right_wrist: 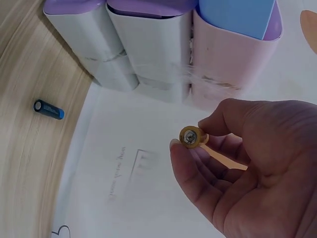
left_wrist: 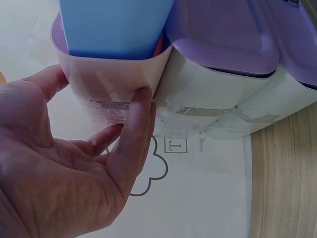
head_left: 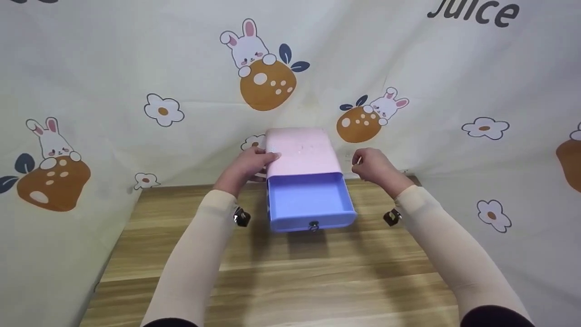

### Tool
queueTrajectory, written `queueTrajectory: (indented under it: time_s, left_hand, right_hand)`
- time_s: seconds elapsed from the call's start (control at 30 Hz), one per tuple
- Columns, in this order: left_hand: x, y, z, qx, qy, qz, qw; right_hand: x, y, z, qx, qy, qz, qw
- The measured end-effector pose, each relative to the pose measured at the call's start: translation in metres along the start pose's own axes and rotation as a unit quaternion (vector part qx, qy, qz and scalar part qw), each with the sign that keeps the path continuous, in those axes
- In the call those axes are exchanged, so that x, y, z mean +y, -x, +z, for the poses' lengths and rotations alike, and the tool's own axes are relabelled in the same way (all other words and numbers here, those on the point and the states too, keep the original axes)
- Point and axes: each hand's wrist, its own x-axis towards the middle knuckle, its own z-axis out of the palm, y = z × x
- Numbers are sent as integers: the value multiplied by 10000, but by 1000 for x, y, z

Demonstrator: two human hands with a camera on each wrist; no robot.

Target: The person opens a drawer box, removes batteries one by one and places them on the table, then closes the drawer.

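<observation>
A small drawer unit has a pink top section [head_left: 302, 152] with its blue drawer [head_left: 313, 220] pulled out. My left hand [head_left: 247, 165] grips the left side of the pink section, thumb at one edge and fingers bent against its side in the left wrist view. White lower sections with purple drawer fronts [left_wrist: 223, 34] adjoin it there. To the right of the unit, my right hand [head_left: 374, 164] is apart from it. Thumb and fingers pinch a yellow battery [right_wrist: 190, 137], which the head view hides. A dark blue battery [right_wrist: 49, 109] lies on the table.
The wooden table [head_left: 290, 286] spreads out in front of the unit. Behind and beside it hangs a pale cloth [head_left: 190, 59] printed with rabbits and flowers. A small ring handle [head_left: 313, 225] sits on the blue drawer's front.
</observation>
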Motion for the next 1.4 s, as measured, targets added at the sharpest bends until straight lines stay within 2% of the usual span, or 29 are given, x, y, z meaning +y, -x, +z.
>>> queueTrajectory:
  time_s: [0.4, 0.67, 0.87, 1.1, 1.4]
  left_hand:
    - [-3, 0, 2, 46, -99, 44, 9999]
    - [-2, -1, 1, -1, -94, 35, 10000]
    - [2, 1, 0, -60, -5, 98, 9999]
    - [0, 1, 1, -46, -85, 27, 10000]
    - [0, -1, 0, -85, -15, 71, 9999]
  right_hand:
    - [7, -4, 12, 278, 63, 9, 9996]
    - [12, -7, 15, 195, 18, 175, 9997]
    - [15, -11, 15, 282, 26, 220, 9994]
    - [24, -12, 26, 182, -23, 177, 9997]
    - [33, -17, 38, 307, 139, 86, 9994]
